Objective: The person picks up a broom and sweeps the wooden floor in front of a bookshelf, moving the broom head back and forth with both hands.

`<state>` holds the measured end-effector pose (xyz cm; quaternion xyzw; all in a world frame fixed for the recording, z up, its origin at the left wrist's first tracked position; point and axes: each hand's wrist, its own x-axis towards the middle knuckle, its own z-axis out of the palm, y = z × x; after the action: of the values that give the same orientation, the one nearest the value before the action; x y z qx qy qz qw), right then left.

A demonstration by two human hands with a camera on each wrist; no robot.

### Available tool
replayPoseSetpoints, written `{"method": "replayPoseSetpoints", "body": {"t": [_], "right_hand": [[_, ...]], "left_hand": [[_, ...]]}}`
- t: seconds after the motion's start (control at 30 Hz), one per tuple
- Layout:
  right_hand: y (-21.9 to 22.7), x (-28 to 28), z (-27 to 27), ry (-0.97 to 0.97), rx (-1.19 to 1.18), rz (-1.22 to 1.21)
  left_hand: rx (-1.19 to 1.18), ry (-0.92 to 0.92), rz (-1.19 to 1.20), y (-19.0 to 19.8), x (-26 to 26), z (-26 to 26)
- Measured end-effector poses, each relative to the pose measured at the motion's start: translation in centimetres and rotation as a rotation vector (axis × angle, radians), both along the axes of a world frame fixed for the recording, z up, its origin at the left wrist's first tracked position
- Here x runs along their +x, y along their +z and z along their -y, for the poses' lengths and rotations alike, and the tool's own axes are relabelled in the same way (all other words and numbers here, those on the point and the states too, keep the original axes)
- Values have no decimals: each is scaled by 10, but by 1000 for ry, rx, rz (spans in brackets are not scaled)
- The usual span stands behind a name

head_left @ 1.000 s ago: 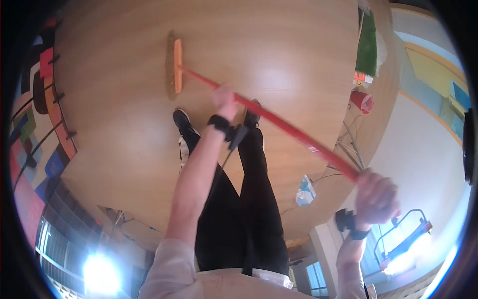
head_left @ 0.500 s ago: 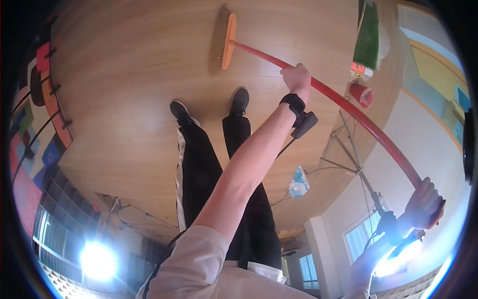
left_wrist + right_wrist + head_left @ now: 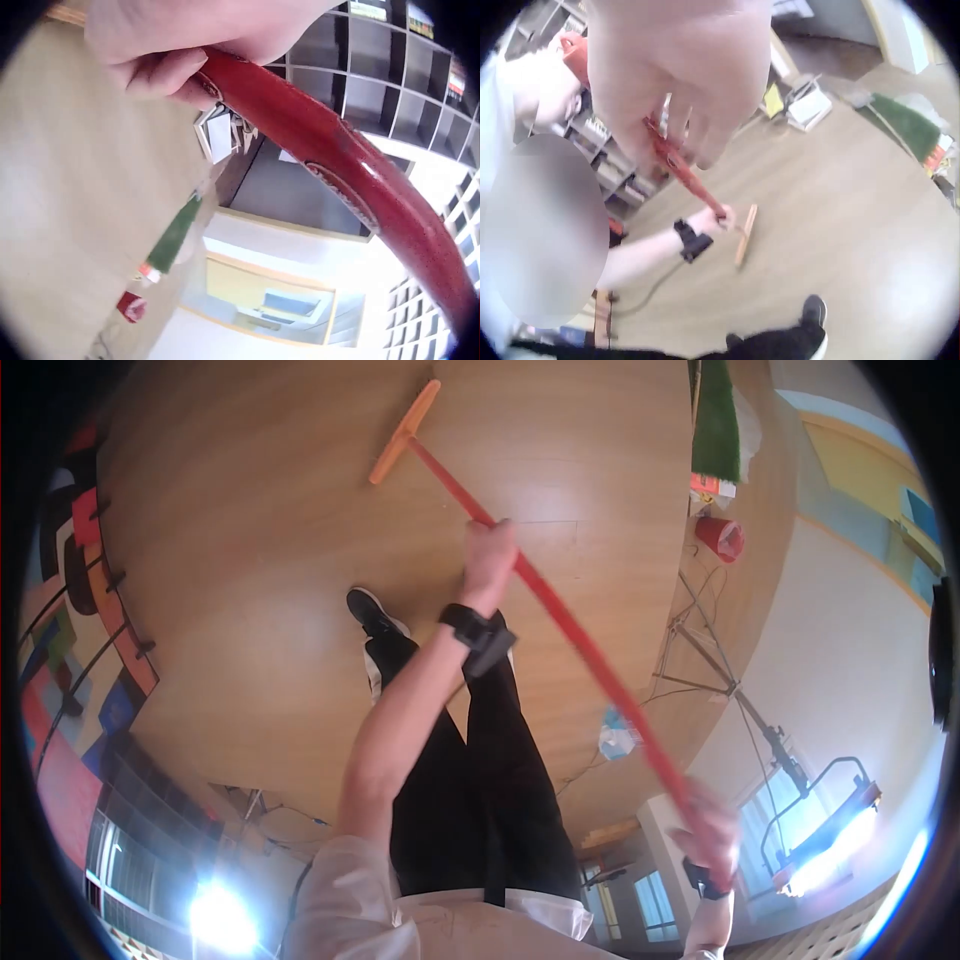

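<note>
A push broom with an orange head and a long red handle slants across the head view. Its head is on the wooden floor, ahead of the feet. My left hand grips the handle's lower part, and in the left wrist view its fingers curl round the red shaft. Higher up, near the handle's end, my right hand holds on, somewhat blurred. From the right wrist, curled fingers wrap the handle, with my left hand and the broom head beyond.
On the right stand a red bin, a green mat and a light stand. A blue-and-white bag lies near the handle. Colourful panels line the left side. A dark shoe is on the floor.
Both hands keep their grip. The broom head went right, then swung back left and turned to slant. Over the last half second both hands moved left in the head view, the right one also downward.
</note>
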<state>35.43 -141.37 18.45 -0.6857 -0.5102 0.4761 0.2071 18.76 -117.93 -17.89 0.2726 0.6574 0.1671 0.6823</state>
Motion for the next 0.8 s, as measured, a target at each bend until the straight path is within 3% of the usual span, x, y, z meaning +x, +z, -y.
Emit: {"method": "replayPoseSetpoints", "body": {"t": [0.07, 0.1, 0.13, 0.17, 0.2, 0.27, 0.33, 0.53, 0.6, 0.8], "right_hand": [[-32, -33, 14, 27, -171, -146], [-55, -51, 21, 30, -152, -178], [-77, -67, 23, 38, -131, -205], [-95, -79, 14, 79, -16, -156], [-112, -88, 3, 122, 95, -106], [-136, -107, -12, 221, 191, -61], [-153, -127, -30, 194, 311, -60], [-159, -161, -23, -32, 652, -232], [-152, -171, -12, -245, 644, -546], [-151, -214, 0, -416, 730, -485]], "left_hand": [[-13, -54, -202, -21, -30, -3], [-26, -142, -175, -10, -43, -13], [80, -194, -241, -28, -55, -13], [60, -374, -273, -25, -64, -25], [122, -419, -298, -41, -72, -27], [190, -404, -308, -64, -89, -26], [151, -379, -249, -63, -101, -31], [14, -326, -157, -31, -97, -41], [-2, -343, -118, -29, -97, -44], [59, -411, -155, -62, -119, -37]]}}
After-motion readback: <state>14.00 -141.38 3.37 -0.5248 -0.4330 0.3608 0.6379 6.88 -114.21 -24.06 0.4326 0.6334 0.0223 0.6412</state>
